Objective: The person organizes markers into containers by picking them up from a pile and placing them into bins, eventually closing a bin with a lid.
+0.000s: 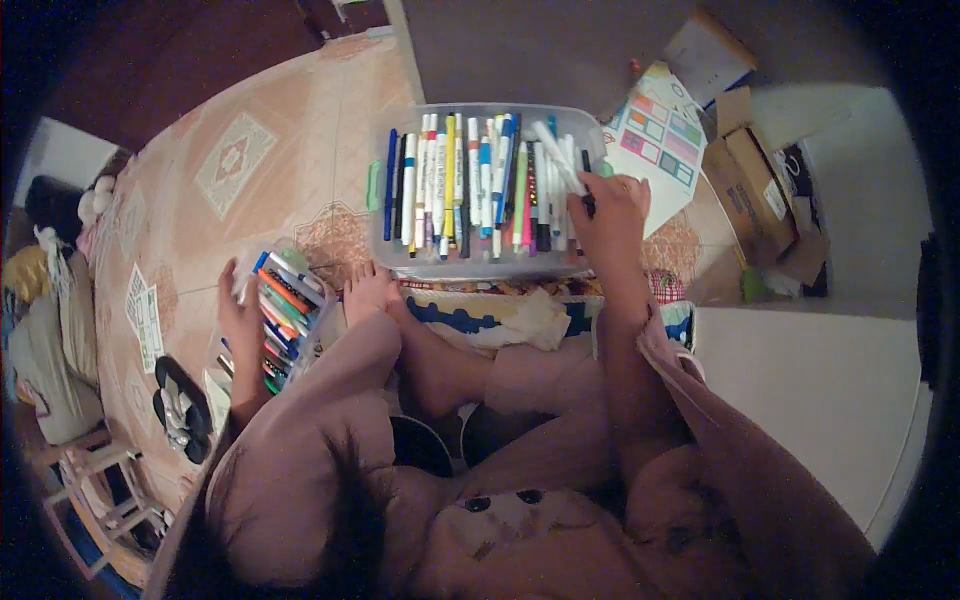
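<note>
A clear plastic box in front of me holds a row of markers in many colours, mostly standing side by side. At its right end, my right hand is closed on a white marker, which slants over the others. Something dark shows between those fingers, too covered to name. To the left, a smaller container is packed with pens and markers, orange, blue, green and white among them. My left hand lies along its left side, thumb and fingers apart, with nothing visible between them.
My bare foot is between the two containers. Behind the large box's right corner lies a sheet with coloured squares. An open cardboard box and a white surface stand at right. A dark slipper and printed cards lie on the left floor.
</note>
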A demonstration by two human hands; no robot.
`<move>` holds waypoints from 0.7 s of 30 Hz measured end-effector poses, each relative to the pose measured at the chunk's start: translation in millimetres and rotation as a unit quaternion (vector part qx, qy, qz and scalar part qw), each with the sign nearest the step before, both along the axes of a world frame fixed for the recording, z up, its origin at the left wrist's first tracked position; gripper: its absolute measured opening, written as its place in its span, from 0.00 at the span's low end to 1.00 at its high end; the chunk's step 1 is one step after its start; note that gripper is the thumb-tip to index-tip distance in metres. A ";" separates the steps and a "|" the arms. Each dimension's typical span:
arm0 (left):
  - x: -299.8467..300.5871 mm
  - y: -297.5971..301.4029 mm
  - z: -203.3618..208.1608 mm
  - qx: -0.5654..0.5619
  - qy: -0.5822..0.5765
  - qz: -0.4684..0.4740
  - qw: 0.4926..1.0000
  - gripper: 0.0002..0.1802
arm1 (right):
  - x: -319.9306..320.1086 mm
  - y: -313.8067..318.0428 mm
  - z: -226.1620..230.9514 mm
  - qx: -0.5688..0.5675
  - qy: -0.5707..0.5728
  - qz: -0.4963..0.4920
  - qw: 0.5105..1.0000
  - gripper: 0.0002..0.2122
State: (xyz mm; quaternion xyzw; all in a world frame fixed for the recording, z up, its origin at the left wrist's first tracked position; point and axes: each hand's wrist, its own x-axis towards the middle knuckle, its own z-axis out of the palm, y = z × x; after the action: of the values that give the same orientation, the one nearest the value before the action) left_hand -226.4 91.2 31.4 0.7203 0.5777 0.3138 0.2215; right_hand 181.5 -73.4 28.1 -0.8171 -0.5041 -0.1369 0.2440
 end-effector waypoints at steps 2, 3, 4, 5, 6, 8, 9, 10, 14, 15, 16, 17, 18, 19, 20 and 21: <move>-68.0 -4.9 -8.5 0.092 0.150 0.064 0.982 0.24 | -13.1 2.0 12.0 0.037 0.008 -0.012 0.999 0.12; -115.2 -11.6 -27.9 0.140 0.224 0.090 0.960 0.24 | -22.3 8.0 9.3 0.033 0.008 -0.005 0.999 0.12; -126.8 -11.4 -33.2 0.142 0.297 0.122 0.936 0.25 | -21.1 -3.7 21.5 0.027 -0.005 -0.028 0.999 0.11; -149.2 -26.0 -40.3 0.148 0.363 0.165 0.905 0.28 | -26.2 -1.7 18.5 0.024 -0.004 -0.024 0.999 0.11; -167.1 -38.3 -52.7 0.116 0.387 0.203 0.892 0.30 | -28.7 0.3 14.3 0.030 0.011 -0.011 0.999 0.11; -181.8 -56.8 -52.0 -0.036 0.321 0.232 0.917 0.34 | -34.0 1.0 10.5 0.041 0.040 0.005 0.998 0.10; -202.9 -64.5 -77.1 0.009 0.236 0.206 0.950 0.34 | -41.6 2.0 13.4 0.059 0.037 0.034 0.997 0.09; -207.4 -70.8 -89.3 -0.058 0.209 0.247 0.945 0.30 | -47.7 3.3 19.7 0.077 0.033 0.063 0.995 0.09; -234.3 -81.8 -131.1 -0.137 0.018 0.251 0.958 0.20 | -111.7 19.0 36.2 0.118 0.098 0.233 0.960 0.05; -232.1 -83.2 -128.9 -0.130 0.027 0.263 0.956 0.19 | -135.6 28.3 25.8 0.154 0.130 0.306 0.931 0.04; -215.7 -76.6 -118.2 -0.122 0.031 0.260 0.957 0.17 | -156.2 33.8 20.9 0.188 0.152 0.365 0.899 0.04; -200.4 -71.8 -108.2 -0.114 0.034 0.259 0.959 0.16 | -175.1 39.9 20.6 0.137 0.196 0.360 0.902 0.06; -203.2 -83.8 -100.5 -0.103 0.029 0.279 0.954 0.15 | -203.3 56.2 5.1 0.084 0.257 0.377 0.886 0.07; -192.1 -82.1 -94.2 -0.095 0.013 0.273 0.957 0.15 | -219.4 68.6 -3.7 0.058 0.355 0.356 0.862 0.09; -186.9 -79.2 -92.3 -0.087 -0.003 0.267 0.960 0.14 | -233.2 84.6 -17.4 0.032 0.450 0.330 0.829 0.11; -187.0 -77.2 -95.1 -0.079 -0.023 0.267 0.960 0.14 | -246.7 103.3 -42.4 -0.025 0.399 0.304 0.864 0.14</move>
State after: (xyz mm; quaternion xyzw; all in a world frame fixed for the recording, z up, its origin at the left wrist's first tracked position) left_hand -413.4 13.9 -63.7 0.5124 0.7666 0.3319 0.1989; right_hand -65.2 29.9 -14.3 -0.6136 -0.5905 0.2951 0.4334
